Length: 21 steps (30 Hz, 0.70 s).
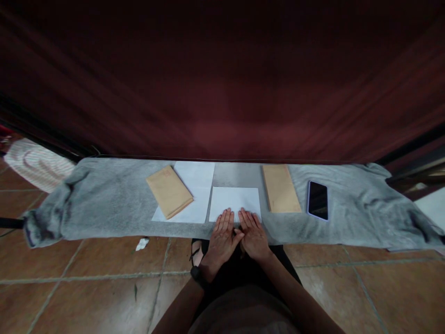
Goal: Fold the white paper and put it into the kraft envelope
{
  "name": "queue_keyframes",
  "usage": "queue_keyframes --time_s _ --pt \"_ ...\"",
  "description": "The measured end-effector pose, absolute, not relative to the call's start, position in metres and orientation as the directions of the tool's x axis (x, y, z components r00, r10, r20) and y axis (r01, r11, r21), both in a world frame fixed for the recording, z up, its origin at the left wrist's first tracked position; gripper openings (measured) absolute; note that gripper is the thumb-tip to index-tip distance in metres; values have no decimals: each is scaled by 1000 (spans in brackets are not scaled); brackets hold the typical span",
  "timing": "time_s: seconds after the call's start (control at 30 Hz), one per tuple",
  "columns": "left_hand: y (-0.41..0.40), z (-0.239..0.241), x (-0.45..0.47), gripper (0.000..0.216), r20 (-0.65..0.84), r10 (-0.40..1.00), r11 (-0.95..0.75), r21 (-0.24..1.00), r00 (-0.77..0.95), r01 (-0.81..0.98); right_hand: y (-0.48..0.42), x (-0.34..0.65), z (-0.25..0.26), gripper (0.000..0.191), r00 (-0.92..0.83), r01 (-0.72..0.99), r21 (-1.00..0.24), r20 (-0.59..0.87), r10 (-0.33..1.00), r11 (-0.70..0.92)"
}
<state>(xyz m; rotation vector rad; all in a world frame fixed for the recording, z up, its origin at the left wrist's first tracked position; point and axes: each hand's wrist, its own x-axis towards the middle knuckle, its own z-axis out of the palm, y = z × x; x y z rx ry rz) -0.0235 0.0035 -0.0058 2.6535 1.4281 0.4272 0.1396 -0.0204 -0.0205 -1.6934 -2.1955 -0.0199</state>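
A folded white sheet of paper lies on a grey cloth spread over the tiled floor. My left hand and my right hand rest side by side on the paper's near edge, fingers stretched flat and together, thumbs touching. Neither hand holds anything. A dark watch sits on my left wrist.
Left of the sheet lies a stack of brown envelopes on larger white paper. To the right are another brown envelope and a dark phone. A dark red curtain hangs behind. A crumpled scrap lies on the tiles.
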Motion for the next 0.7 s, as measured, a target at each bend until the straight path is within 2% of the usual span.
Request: queue_keyframes --time_s 0.37,0.53,0.7 --pt "-4 -10 -40 76 236 895 -414 116 380 903 -41 168 -27 72 -82 982 -132 335 939 133" --pt "-10 -9 -34 75 251 935 -286 115 251 951 -49 176 -31 72 -33 986 -144 350 936 88" --pt "-11 -2 -28 63 262 944 -240 136 199 961 -51 174 -28 68 18 978 -200 354 935 56"
